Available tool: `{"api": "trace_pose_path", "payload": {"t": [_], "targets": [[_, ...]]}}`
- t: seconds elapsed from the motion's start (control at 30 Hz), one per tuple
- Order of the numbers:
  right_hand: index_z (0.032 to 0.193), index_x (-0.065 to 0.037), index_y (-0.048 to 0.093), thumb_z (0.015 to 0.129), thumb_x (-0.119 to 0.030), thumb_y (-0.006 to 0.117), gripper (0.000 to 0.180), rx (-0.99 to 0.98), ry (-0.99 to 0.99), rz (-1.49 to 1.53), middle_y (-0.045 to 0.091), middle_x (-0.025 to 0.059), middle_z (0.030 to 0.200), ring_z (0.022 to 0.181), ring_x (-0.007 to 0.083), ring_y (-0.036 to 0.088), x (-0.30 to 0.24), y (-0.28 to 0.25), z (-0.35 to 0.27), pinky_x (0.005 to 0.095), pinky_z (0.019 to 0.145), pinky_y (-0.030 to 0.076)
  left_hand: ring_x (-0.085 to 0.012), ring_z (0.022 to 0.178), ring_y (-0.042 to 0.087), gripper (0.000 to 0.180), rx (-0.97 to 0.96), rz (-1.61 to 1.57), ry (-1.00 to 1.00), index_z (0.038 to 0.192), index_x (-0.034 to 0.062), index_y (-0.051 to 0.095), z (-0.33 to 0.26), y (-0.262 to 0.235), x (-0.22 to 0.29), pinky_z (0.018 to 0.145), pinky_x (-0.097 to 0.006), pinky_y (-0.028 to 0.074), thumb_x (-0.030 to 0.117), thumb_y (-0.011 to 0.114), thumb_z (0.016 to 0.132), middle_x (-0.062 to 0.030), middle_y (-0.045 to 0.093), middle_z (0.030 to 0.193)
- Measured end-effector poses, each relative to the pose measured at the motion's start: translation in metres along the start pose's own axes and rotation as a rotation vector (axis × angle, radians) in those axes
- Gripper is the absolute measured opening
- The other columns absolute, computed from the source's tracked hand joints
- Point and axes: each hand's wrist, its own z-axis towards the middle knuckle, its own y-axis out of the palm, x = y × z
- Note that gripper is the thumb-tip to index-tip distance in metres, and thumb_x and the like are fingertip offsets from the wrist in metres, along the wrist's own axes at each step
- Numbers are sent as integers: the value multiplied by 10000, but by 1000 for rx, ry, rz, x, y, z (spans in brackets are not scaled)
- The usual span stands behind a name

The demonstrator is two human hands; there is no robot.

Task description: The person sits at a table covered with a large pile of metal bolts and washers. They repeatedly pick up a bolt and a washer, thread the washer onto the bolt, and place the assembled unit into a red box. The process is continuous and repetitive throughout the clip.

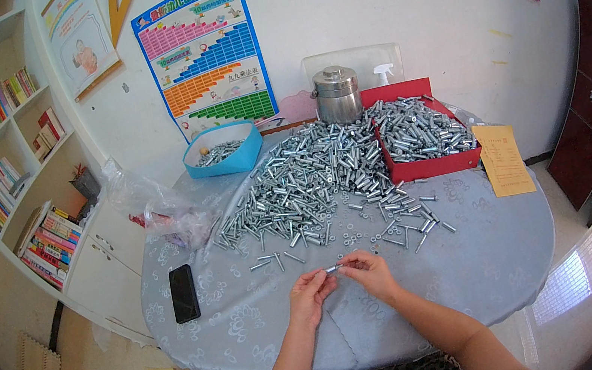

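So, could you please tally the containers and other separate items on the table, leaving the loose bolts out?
Blue tub: 1
Red box: 1
Steel canister: 1
Black phone: 1
Yellow sheet: 1
Plastic bag: 1
Total: 6
The bolt pile is too dense to count.

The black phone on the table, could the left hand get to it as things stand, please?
Probably yes. The phone lies flat on the tablecloth, to the left of the left hand, with nothing between them. But both hands are pinching a small bolt, so the right hand would have to keep it.
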Motion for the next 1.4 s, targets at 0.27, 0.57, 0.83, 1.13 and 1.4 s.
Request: {"api": "trace_pose_path", "payload": {"t": [0.27, 0.57, 0.83, 1.13, 1.4], "targets": [[941, -62, 611, 794, -121, 590, 160, 72, -77, -161, 601, 31, 832, 797, 123, 548, -13, -4, 11, 254, 703, 429, -149, 644, 594, 142, 60, 110, 7, 913, -15, 575, 1, -3, 0, 582, -254, 521, 80, 576, 806, -137, 619, 828], [888, -96, 630, 690, -150, 621, 205, -65, -526, -1159, 571, 61, 861, 838, 247, 515, 1, -13, 21, 355, 730, 396, -153, 659, 595, 147, 71, 68, 63, 927, -27, 560, 1, -1, 1, 610, -266, 533, 52, 571, 803, -151, 615, 842], [818, -84, 644, 684, -174, 659, 162, -64, -348, -1076, 600, 60, 787, 772, 210, 538, -13, -17, 16, 314, 720, 393, -157, 667, 595, 145, 57, 77, 51, 928, -31, 555, 1, -2, 1, 615, -269, 533, 52, 562, 809, -147, 612, 839], [917, -77, 643, 727, -118, 655, 195, -37, -131, -319, 619, 28, 838, 805, 131, 547, -20, -14, 13, 264, 735, 412, -151, 628, 594, 129, 57, 137, 20, 902, -29, 569, -1, -2, 0, 594, -266, 529, 59, 564, 809, -123, 610, 790], [865, -29, 630, 806, -199, 585, 185, -137, 80, -419, 599, 46, 782, 732, 117, 534, -11, -23, 13, 248, 671, 426, -152, 629, 598, 127, 41, 235, 42, 887, -27, 578, -2, 2, -1, 572, -263, 528, 68, 580, 801, -123, 611, 771]]}}
